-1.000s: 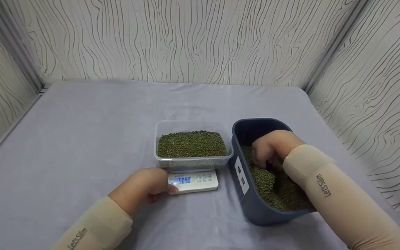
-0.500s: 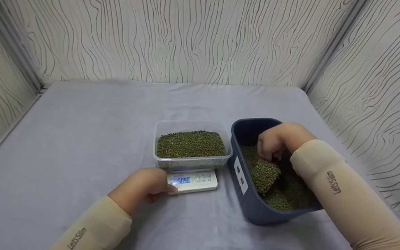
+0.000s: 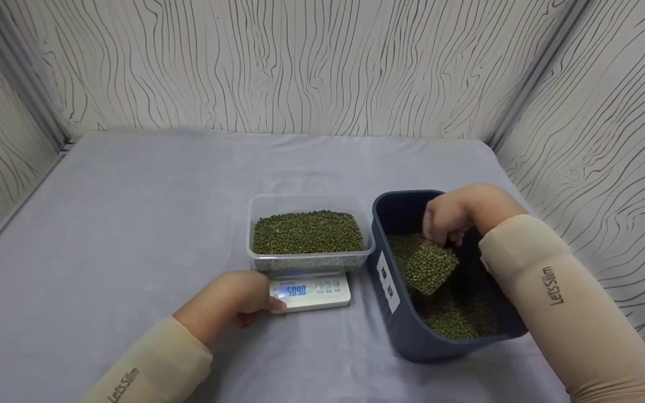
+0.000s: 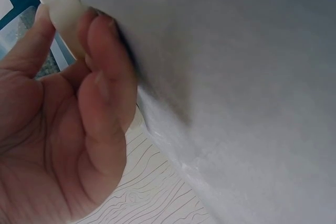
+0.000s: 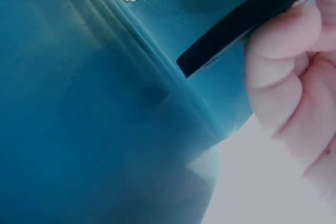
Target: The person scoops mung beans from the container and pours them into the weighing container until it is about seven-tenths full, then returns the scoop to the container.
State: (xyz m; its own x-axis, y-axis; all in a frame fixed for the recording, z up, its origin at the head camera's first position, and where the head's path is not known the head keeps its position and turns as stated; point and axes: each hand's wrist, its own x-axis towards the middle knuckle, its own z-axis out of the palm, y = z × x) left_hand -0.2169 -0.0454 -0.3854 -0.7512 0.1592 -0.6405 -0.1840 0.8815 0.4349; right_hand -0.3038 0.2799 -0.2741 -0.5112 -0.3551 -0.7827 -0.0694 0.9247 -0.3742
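In the head view my left hand (image 3: 238,296) pinches the left end of a white digital kitchen scale (image 3: 328,300), thumb at its front edge. The lit display reads 509.0. A clear plastic container (image 3: 311,261), partly filled with green mung beans (image 3: 308,232), stands behind the display on the scale. My right hand (image 3: 457,215) grips a scoop by its black handle (image 5: 236,32), inside a dark blue bin (image 3: 440,348). Heaped beans (image 3: 433,266) fill the scoop, which hangs tilted over the loose beans (image 3: 457,324) in the bin.
The bin stands close to the container's right side, with a white label (image 3: 388,282) on its left wall. A pale lavender cloth (image 3: 160,212) covers the table. Wood-grain patterned panels (image 3: 300,67) enclose the back and both sides.
My right hand has lifted the scoop up and to the right, out of the beans in the bin. My left hand, the scale and its reading stay the same.
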